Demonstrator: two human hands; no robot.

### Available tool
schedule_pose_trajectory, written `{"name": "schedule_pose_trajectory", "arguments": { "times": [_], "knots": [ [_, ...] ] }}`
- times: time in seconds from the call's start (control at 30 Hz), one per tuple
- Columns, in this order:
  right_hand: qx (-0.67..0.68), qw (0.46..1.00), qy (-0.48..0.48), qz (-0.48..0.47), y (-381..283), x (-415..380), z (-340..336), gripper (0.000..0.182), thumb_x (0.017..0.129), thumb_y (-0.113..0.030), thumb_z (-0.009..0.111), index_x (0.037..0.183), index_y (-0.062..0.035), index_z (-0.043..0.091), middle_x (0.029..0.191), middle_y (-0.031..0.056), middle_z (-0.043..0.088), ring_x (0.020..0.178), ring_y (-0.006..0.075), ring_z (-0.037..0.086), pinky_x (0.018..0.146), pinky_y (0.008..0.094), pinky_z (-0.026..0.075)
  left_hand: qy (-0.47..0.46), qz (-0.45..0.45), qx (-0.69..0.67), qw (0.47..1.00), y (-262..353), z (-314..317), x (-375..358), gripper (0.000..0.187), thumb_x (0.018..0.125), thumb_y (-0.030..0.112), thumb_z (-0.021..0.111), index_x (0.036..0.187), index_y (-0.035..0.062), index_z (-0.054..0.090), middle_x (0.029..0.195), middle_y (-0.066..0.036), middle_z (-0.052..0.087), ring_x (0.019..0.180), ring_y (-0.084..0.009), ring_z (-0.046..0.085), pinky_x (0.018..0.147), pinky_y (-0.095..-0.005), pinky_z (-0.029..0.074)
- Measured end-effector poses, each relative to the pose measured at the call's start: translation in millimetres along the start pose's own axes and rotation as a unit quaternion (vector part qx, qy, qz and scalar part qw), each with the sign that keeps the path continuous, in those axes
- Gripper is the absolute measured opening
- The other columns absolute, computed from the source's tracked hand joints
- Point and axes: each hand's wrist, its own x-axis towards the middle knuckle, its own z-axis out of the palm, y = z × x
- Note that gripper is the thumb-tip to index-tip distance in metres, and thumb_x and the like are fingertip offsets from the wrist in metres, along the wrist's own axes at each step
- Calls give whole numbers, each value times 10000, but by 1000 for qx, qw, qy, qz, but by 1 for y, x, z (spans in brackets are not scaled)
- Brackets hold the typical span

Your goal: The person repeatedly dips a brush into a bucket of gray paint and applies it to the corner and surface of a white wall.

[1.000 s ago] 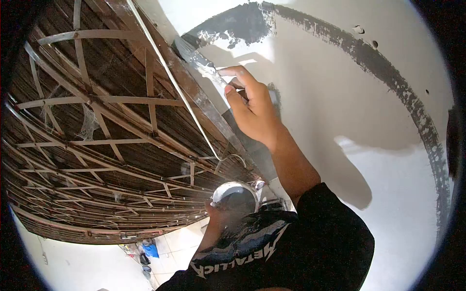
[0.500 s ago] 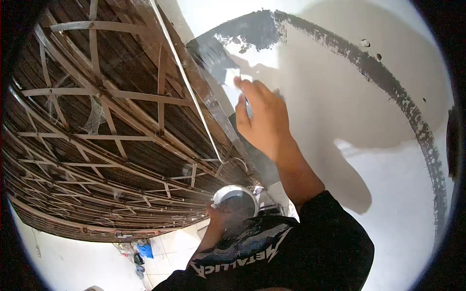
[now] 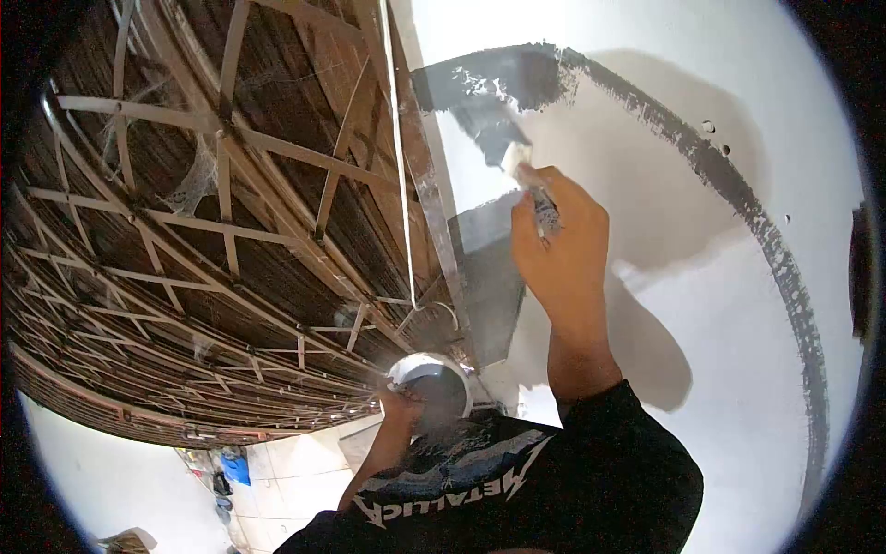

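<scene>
My right hand (image 3: 563,245) is closed around the handle of a paintbrush (image 3: 519,159), its grey-coated bristles lying against the white wall (image 3: 646,120). Dark grey paint (image 3: 508,78) covers a patch above the brush, and a curved grey band (image 3: 738,185) runs from it down the right side. Low in the view, my left hand (image 3: 402,406) grips the rim of a white bucket (image 3: 464,383) with grey paint inside. A grey painted area (image 3: 489,277) lies on the wall below the brush.
A brown folding metal lattice gate (image 3: 221,138) fills the left side, with a white cord (image 3: 397,120) hanging along its frame. Far below are floor tiles (image 3: 286,462) and a blue bag (image 3: 235,468). Small holes mark the wall at right.
The view has shifted, so the gate and wall appear further right. My right hand has turned, and the brush has moved down and away from the wall's left edge. My left hand stays at the bucket.
</scene>
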Motion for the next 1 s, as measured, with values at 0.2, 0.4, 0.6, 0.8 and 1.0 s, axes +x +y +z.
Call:
{"name": "schedule_pose_trajectory", "arguments": {
  "times": [0.2,0.4,0.6,0.8,1.0],
  "knots": [
    [2,998,25,-66,20,12,35,233,776,-35,574,1006,-26,612,797,182,627,708,354,618,646,418,490,70,21,-9,997,-6,30,-35,534,811,519,452,1099,70,477,934,-133,475,799,-306,433,789,-533,346],
    [125,983,-34,128,5,-14,4,187,881,-110,589,1027,1,558,774,146,645,663,230,618,628,325,465,90,58,-16,994,-9,57,-49,637,917,629,279,1066,43,479,855,-122,425,742,-272,393,726,-472,354],
    [251,957,12,148,27,-23,29,186,956,-159,529,1027,12,552,743,52,606,651,78,504,604,247,422,107,43,-18,993,-11,26,8,684,905,701,248,960,69,505,668,-8,385,569,-167,375,502,-325,346],
    [268,953,34,136,24,-9,48,186,961,-168,512,1009,7,550,726,75,591,647,97,514,597,261,422,29,41,-16,999,-14,15,8,550,924,656,308,934,145,511,676,13,448,557,-128,392,481,-275,349],
    [56,987,-37,145,24,2,39,171,926,-148,534,1019,-4,531,699,157,571,587,229,549,577,327,437,94,41,6,995,-16,26,-5,616,903,689,304,1045,138,542,745,-26,506,611,-170,451,521,-308,398]
  ]
}}
